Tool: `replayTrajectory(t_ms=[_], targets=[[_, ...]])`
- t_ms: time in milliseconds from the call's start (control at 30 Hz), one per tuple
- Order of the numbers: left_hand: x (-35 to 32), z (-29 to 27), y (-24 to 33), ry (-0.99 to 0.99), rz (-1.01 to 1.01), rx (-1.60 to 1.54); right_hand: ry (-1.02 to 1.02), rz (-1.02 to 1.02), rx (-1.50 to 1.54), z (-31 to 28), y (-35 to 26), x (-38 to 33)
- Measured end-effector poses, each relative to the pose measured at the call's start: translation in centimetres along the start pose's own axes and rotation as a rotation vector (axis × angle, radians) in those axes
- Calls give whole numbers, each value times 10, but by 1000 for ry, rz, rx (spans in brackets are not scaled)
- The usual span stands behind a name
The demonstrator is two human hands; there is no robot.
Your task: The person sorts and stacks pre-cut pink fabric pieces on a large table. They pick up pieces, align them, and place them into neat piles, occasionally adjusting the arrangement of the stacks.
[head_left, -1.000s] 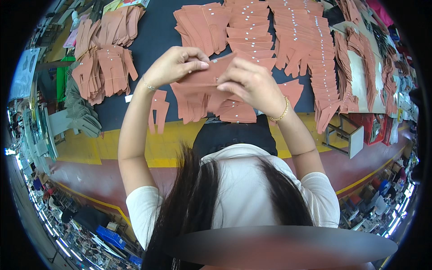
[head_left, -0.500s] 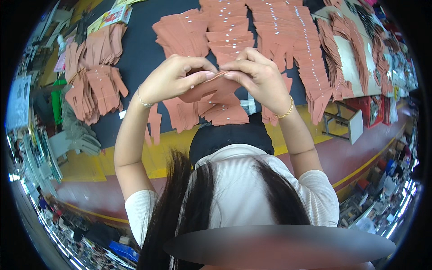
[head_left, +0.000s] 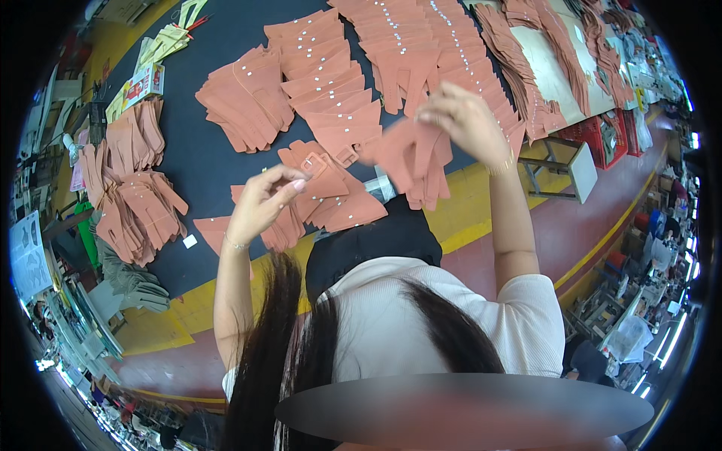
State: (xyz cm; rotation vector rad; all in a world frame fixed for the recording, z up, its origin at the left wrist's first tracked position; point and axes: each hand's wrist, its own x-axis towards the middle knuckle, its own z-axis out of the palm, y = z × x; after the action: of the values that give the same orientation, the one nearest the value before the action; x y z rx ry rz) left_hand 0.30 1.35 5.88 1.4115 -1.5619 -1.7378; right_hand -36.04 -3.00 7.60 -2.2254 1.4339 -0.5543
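Observation:
My right hand point(head_left: 470, 124) pinches a salmon-coloured, glove-shaped leather piece point(head_left: 398, 154) by its upper edge. The piece is smeared by motion and hangs over the table to the right of the middle, in front of more such pieces. My left hand point(head_left: 263, 201) is raised over the near table edge, its fingers loosely curled with thumb and forefinger slightly apart and nothing seen between them. Just beyond its fingertips lies a small pile of leather pieces point(head_left: 350, 210), with a piece with a rectangular cut-out point(head_left: 312, 161) on top.
Overlapping rows of leather pieces point(head_left: 323, 71) with white marks cover the dark table point(head_left: 184, 98). More bundles point(head_left: 143, 195) lie at the left, near a small box point(head_left: 143, 84). A stool point(head_left: 568, 173) and red crates point(head_left: 602, 139) stand at the right.
Both hands were together on a leather piece. Now they are apart, the right hand carrying a piece rightward and the left drawn back to the left and nearer. The view has shifted.

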Motion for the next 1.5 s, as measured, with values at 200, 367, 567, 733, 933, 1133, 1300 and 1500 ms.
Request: replayTrajectory(t_ms=[200,367,567,733,933,1133,1300,1500], targets=[[-21,17,-33,175,-184,-76,11,213,55,64,162,86],[-37,27,-45,273,-256,-116,-120,175,-85,86,223,115],[-34,40,-51,301,-264,-154,-287,115,-27,74,231,134],[-26,48,-53,297,-252,-139,-209,145,-61,78,225,131],[-22,52,-57,295,-279,-177,-49,212,-106,85,215,117],[-23,57,-61,301,-299,-144,146,123,-400,96,206,99],[-28,55,-64,317,-276,-65,267,122,-445,94,203,85],[-31,55,-69,312,-251,-14,88,332,-126,90,218,85]])
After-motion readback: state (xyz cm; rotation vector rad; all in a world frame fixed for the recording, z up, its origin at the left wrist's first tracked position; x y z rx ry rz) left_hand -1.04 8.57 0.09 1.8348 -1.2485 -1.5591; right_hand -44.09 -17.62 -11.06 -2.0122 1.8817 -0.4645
